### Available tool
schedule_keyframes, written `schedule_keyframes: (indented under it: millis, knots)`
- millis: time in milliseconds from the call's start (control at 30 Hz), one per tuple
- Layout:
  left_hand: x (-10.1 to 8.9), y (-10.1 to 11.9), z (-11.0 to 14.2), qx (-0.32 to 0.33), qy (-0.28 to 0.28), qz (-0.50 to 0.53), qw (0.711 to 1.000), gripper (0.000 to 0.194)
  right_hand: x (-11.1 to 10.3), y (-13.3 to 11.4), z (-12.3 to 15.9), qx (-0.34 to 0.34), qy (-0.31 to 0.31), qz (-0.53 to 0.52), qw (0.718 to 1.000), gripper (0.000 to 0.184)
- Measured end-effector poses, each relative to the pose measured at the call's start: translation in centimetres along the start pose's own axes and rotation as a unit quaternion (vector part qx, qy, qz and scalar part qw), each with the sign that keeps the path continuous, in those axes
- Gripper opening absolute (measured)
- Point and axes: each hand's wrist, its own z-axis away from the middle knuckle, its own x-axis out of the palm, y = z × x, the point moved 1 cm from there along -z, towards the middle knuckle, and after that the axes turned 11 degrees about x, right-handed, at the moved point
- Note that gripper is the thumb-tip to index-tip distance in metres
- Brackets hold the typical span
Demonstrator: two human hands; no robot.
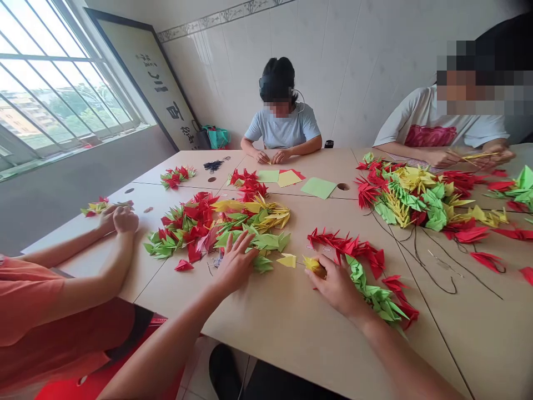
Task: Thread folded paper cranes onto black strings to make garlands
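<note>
Red paper (184, 265) lies at nine o'clock from the left hand (234, 264), whose fingers spread loosely, gripping nothing visible; contact with the green pieces (268, 241) at one o'clock is unclear. At three o'clock, the right hand (336, 284) curls, thumb and fingers pinching a yellow piece (313, 265). Likely light, crisp and easily crushed, it suits gentle pressure along its folds; its palm side is hidden.

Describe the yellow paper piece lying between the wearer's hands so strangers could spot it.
On the table, find the gap between the left hand and right hand. There lies the yellow paper piece, beside green folded paper; unlike the yellow fold in the right hand, it is unheld.
</note>
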Motion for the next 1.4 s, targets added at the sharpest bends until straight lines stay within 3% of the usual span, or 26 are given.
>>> schedule_keyframes:
  millis: [167, 267, 367, 467, 700, 767, 867, 967, 1200, 1400]
  knots:
    - [-1.3, -0.6, 0.2, -0.012, -0.02, 0.013, 1.0, 0.025, -0.2, -0.2, 0.3, 0.007, -0.019, -0.041, 0.999, 0.015]
    - [-1.0, -0.5, 0.3, -0.021, -0.019, 0.031, 0.999, 0.019, -0.4, -0.4, 0.7, 0.008, -0.042, -0.062, 0.997, 0.016]
    - [-0.3, -0.4, 0.0, -0.049, -0.012, 0.007, 0.999, 0.028, -0.4, -0.6, 1.2, 0.009, -0.063, -0.065, 0.996, 0.016]
    - [0.2, -0.5, -0.6, -0.065, -0.023, -0.007, 0.998, 0.033, -0.2, -0.8, 1.7, 0.011, -0.079, -0.052, 0.995, 0.014]
    - [0.4, -1.2, -1.4, -0.063, 0.006, 0.023, 0.998, 0.016, -0.4, -1.4, 3.0, 0.009, -0.128, 0.047, 0.991, 0.004]
    - [0.5, -1.2, -1.4, -0.064, 0.007, 0.03, 0.997, 0.016, -0.6, -1.6, 3.3, 0.011, -0.138, 0.107, 0.985, 0.011]
    - [0.7, -1.1, -1.3, -0.062, 0.004, 0.041, 0.997, 0.017, -0.6, -2.3, 3.0, -0.022, -0.128, 0.166, 0.978, 0.04]
    - [0.9, -0.8, -1.3, -0.06, 0.0, 0.05, 0.997, 0.02, 0.7, -3.4, 1.7, -0.067, -0.093, 0.222, 0.968, 0.048]
    - [0.7, -0.2, -1.2, -0.059, 0.002, 0.09, 0.994, 0.02, 5.6, -4.3, -1.4, -0.05, -0.086, 0.298, 0.949, 0.015]
    - [0.2, -1.3, -1.1, -0.079, 0.029, 0.134, 0.987, 0.021, 6.0, -3.1, -1.4, -0.04, -0.106, 0.282, 0.953, 0.019]
